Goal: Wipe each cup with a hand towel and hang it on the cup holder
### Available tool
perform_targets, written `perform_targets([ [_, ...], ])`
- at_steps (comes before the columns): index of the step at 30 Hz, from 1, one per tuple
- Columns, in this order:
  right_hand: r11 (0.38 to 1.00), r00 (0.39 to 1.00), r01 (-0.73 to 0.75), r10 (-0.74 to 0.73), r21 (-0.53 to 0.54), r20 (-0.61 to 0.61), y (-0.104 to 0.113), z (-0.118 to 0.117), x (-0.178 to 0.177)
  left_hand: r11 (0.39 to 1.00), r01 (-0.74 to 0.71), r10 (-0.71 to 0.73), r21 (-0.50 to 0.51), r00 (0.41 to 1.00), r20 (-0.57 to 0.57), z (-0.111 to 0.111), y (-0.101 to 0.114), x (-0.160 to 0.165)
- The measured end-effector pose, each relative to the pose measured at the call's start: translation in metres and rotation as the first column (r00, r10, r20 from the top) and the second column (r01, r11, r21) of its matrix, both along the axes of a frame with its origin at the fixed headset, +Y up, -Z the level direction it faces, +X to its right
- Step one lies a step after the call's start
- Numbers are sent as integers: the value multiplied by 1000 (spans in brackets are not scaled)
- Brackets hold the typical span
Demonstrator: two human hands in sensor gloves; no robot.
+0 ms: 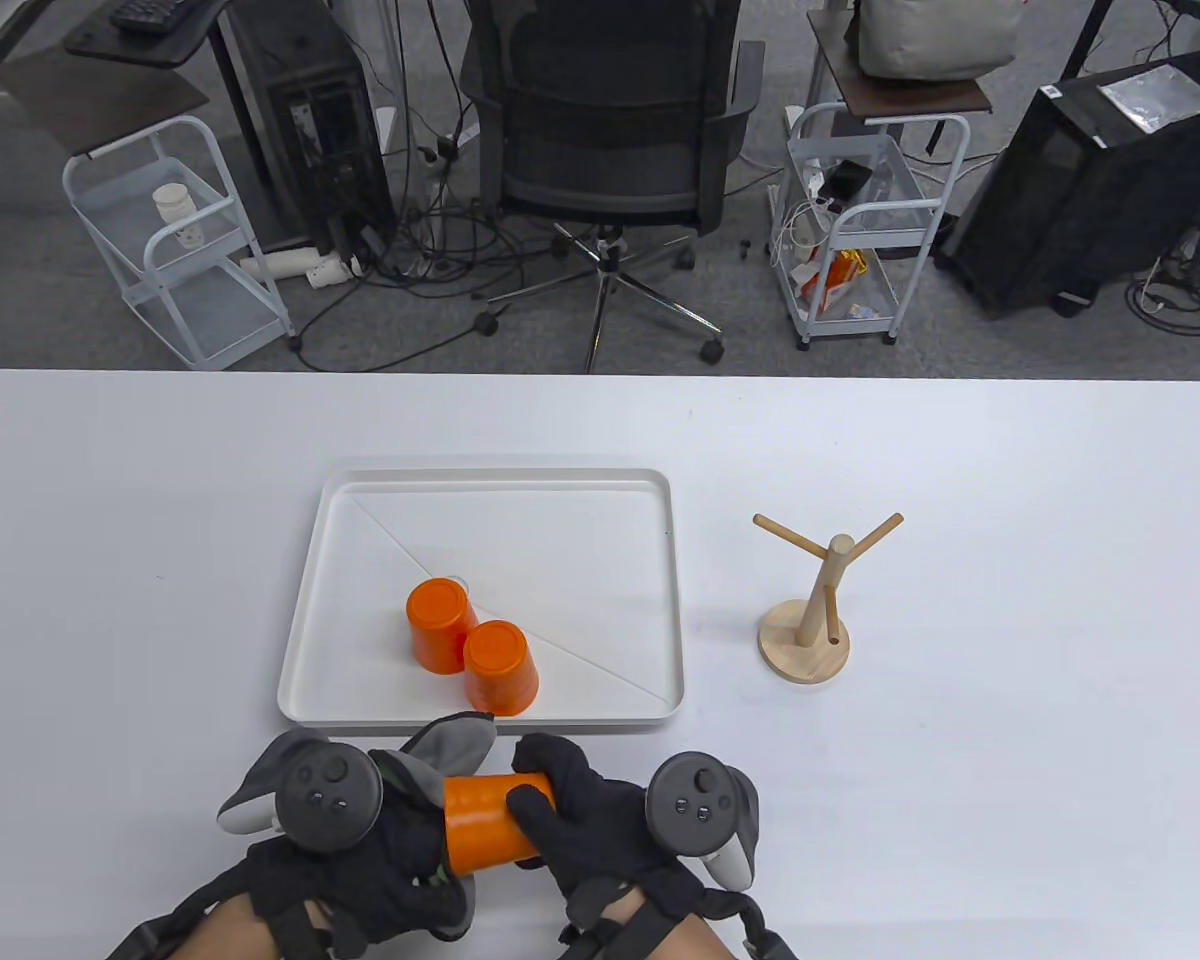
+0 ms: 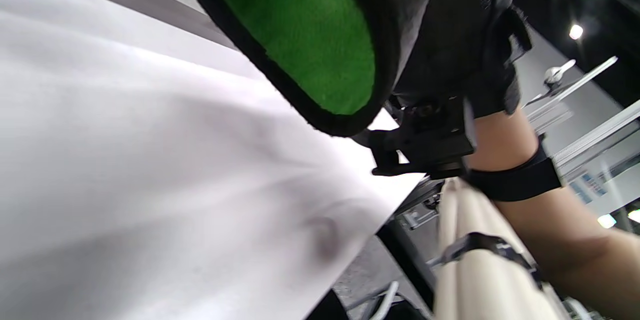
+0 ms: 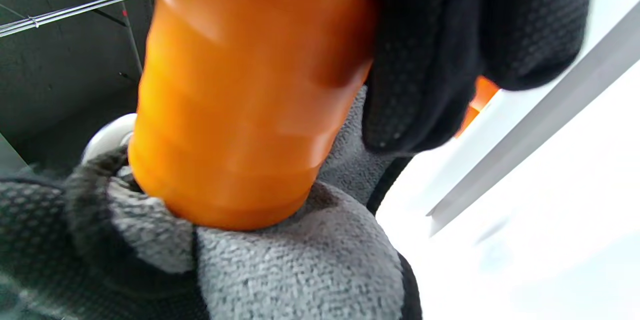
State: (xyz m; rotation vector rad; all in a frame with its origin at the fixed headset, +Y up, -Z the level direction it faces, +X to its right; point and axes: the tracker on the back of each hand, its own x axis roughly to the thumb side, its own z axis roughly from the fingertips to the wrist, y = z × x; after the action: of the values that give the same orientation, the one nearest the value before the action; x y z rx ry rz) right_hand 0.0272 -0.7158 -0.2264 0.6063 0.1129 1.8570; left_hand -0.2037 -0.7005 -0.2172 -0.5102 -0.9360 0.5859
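An orange cup (image 1: pixel 485 820) (image 3: pixel 240 104) lies sideways between both hands, just in front of the tray. My right hand (image 1: pixel 570 810) grips it, fingers curled over its top. My left hand (image 1: pixel 400 850) holds the grey hand towel (image 1: pixel 450 745) (image 3: pixel 300 255) bunched against the cup's left end; the towel's green side (image 2: pixel 300 29) shows in the left wrist view. Two more orange cups (image 1: pixel 440 625) (image 1: pixel 500 667) stand upside down in the white tray (image 1: pixel 490 482). The wooden cup holder (image 1: pixel 810 620) stands to the right of the tray, its pegs bare.
The tray's front rim (image 3: pixel 525 124) runs close behind the held cup. An office chair (image 1: pixel 610 140), wire carts (image 1: pixel 180 240) and computer cases stand on the floor beyond the table's far edge.
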Motion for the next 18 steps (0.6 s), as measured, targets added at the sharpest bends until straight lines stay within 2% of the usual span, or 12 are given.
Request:
perform_targets([
  [4, 1000, 1000, -3, 3, -25, -3, -1, 0, -1, 990, 86, -85, 111, 996, -17, 7, 3, 4],
  [9, 1000, 1000, 0, 0, -25, -3, -1, 0, -1, 992, 75, -74, 103, 997, -12, 7, 2, 5],
  [12, 1000, 1000, 8, -8, -4, -17, 0, 2, -3, 997, -58, 58, -58, 998, 10, 1, -4, 2],
  [15, 997, 999, -28, 29, 77, -19, 3, 5, -6, 971, -144, 148, -188, 989, 6, -5, -9, -1],
  [18, 989, 998, -53, 57, 139, -23, 6, 8, -8, 922, -221, 234, -319, 972, 2, -9, -17, -2],
])
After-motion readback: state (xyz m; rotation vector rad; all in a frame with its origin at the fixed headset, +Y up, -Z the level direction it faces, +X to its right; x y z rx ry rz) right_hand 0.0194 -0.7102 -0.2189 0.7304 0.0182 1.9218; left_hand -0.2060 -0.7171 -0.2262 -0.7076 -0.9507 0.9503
